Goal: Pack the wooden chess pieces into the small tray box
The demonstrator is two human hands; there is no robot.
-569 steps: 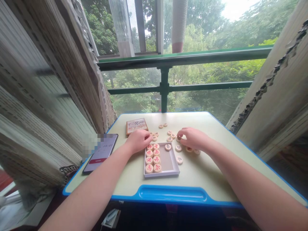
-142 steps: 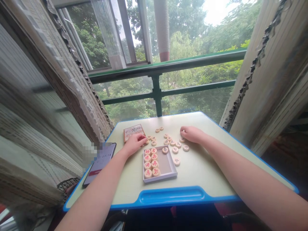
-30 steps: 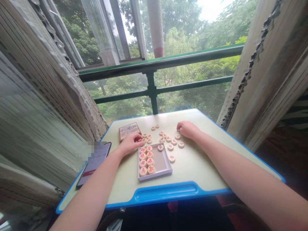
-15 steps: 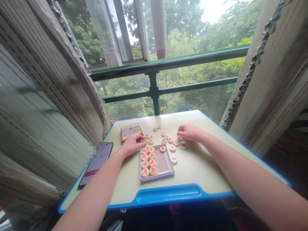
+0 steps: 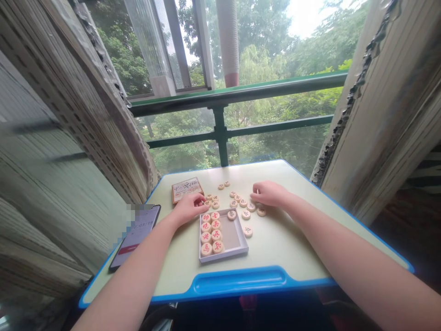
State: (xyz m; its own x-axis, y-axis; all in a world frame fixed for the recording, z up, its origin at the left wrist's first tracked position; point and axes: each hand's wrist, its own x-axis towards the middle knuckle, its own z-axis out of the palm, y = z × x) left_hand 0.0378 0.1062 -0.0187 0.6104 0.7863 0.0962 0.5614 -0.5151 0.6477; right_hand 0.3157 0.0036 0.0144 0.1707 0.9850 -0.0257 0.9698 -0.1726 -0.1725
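My left hand (image 5: pixel 189 208) rests on the table to the left of the tray, fingers loosely bent and apart. Its fingertips are beside a Chinese chess piece (image 5: pixel 207 203) in a small cluster. Over on the right, my right hand (image 5: pixel 269 193) has its fingers curled down over a chess piece that they mostly hide. Between the hands lie several loose pieces (image 5: pixel 243 202) with dark characters. A shallow white box tray (image 5: pixel 223 258) holds two columns of red-lettered pieces (image 5: pixel 216 235) on its left and one dark-lettered piece (image 5: pixel 232 214) at its upper right.
A printed box lid (image 5: pixel 188 187) lies behind my left hand. A phone (image 5: pixel 136 239) showing a timer is at the table's left edge. The table (image 5: pixel 292 248) has a blue rim with a moulded trough (image 5: pixel 239 281) in front. A green railing (image 5: pixel 241 94) stands beyond it.
My right hand has moved slightly left and down, covering the piece that showed under its fingers. My left hand stays by the same cluster. The view has shifted a little.
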